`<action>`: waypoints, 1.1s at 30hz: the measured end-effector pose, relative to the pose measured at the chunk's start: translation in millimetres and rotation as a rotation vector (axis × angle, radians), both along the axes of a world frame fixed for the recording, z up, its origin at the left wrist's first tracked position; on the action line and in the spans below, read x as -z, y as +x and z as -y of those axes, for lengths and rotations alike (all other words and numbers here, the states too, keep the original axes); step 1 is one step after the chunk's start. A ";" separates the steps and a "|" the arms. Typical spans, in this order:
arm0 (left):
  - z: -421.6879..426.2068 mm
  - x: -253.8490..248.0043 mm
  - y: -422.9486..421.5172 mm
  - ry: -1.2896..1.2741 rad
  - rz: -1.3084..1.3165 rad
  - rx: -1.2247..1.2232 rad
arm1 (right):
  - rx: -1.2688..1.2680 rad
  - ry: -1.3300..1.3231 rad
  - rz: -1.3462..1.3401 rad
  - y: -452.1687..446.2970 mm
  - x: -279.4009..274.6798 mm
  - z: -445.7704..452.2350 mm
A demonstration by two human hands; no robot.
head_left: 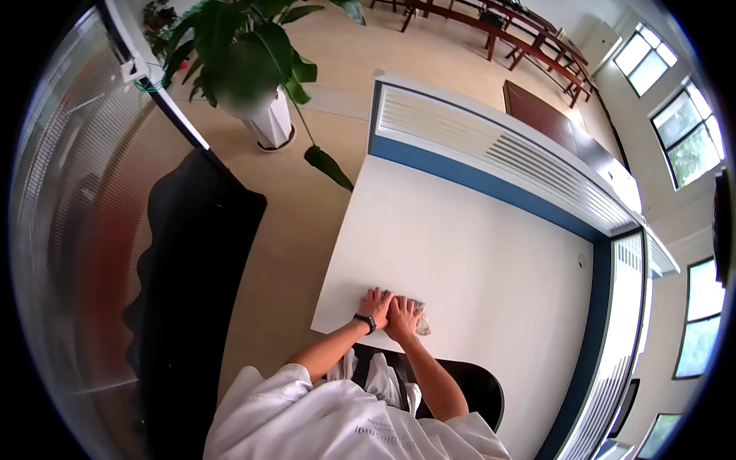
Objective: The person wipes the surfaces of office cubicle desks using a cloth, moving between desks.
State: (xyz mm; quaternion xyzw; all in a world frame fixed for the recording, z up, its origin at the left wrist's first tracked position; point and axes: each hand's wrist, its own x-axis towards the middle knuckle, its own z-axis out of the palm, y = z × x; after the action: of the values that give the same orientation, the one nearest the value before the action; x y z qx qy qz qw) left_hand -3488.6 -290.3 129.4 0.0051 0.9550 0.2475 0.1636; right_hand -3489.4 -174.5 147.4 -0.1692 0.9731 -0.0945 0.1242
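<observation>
A crumpled greyish cloth [423, 326] lies on the white desk [445, 230], close to its front edge. My right hand [402, 317] is pressed down over the cloth, with its fingers bent around it. Right beside it, my left hand [374, 307] bears on the cloth's left end, fingers bent, and wears a dark wristwatch [366, 323]. The two hands touch or nearly touch. Most of the cloth is hidden beneath them; a loose corner sticks out to the right of my right hand.
A blue and white partition [491, 172] borders the desk's far and right sides. A black chair [479, 387] stands at the front edge. To the left are a dark panel [195, 307] and a potted plant [268, 123]. Wooden benches [498, 34] stand farther back.
</observation>
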 end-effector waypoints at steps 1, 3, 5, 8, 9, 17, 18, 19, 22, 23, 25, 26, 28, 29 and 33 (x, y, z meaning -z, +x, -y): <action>1.6 0.7 -4.2 0.002 -0.004 0.019 | 0.012 -0.019 0.018 -4.0 -2.5 1.0; 1.6 3.4 -10.9 0.006 -0.035 0.034 | 0.029 -0.021 0.039 -11.0 -6.2 1.9; 1.9 3.9 -21.6 0.010 -0.054 0.047 | 0.041 -0.011 0.052 -22.4 -5.8 2.2; 0.1 5.0 -39.5 0.022 -0.085 0.036 | 0.037 -0.037 0.043 -41.7 -3.0 -0.8; -0.6 3.7 -48.3 0.022 -0.098 0.026 | 0.038 -0.040 0.039 -50.8 -4.6 -0.7; -7.4 -3.0 -146.6 0.017 -0.133 0.009 | 0.044 -0.057 0.052 -150.8 -13.2 -6.3; -7.5 -3.4 -161.2 0.021 -0.144 -0.002 | 0.048 -0.053 0.058 -165.4 -15.1 -5.8; -7.4 -3.0 -175.9 0.023 -0.160 -0.005 | 0.052 -0.057 0.058 -180.8 -16.2 -5.5; -4.4 -13.6 -222.7 0.028 -0.110 0.025 | 0.078 -0.071 0.062 -224.1 -15.6 -4.6; -3.7 -16.7 -237.5 0.041 -0.123 0.025 | 0.085 -0.070 0.060 -238.2 -17.6 -4.3; -3.5 -16.4 -264.2 0.052 -0.180 0.015 | 0.088 -0.085 0.023 -265.8 -18.3 -4.5; -2.3 -17.6 -277.2 0.057 -0.188 0.012 | 0.082 -0.101 -0.008 -279.2 -18.6 -4.2; -2.9 -14.3 -303.6 0.072 -0.252 0.001 | 0.084 -0.122 -0.013 -307.5 -18.2 -5.6; -3.4 -14.3 -316.8 0.082 -0.266 -0.005 | 0.082 -0.115 -0.028 -320.6 -17.7 -6.3; -2.3 -15.4 -365.2 0.086 -0.330 0.006 | 0.098 -0.152 -0.133 -367.4 -17.4 -4.9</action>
State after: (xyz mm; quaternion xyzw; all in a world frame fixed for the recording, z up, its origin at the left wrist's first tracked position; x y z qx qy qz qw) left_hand -3853.8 -288.0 144.8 0.0556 0.9573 0.2835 0.0051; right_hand -3856.7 -169.6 164.8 -0.1361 0.9764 -0.1625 0.0417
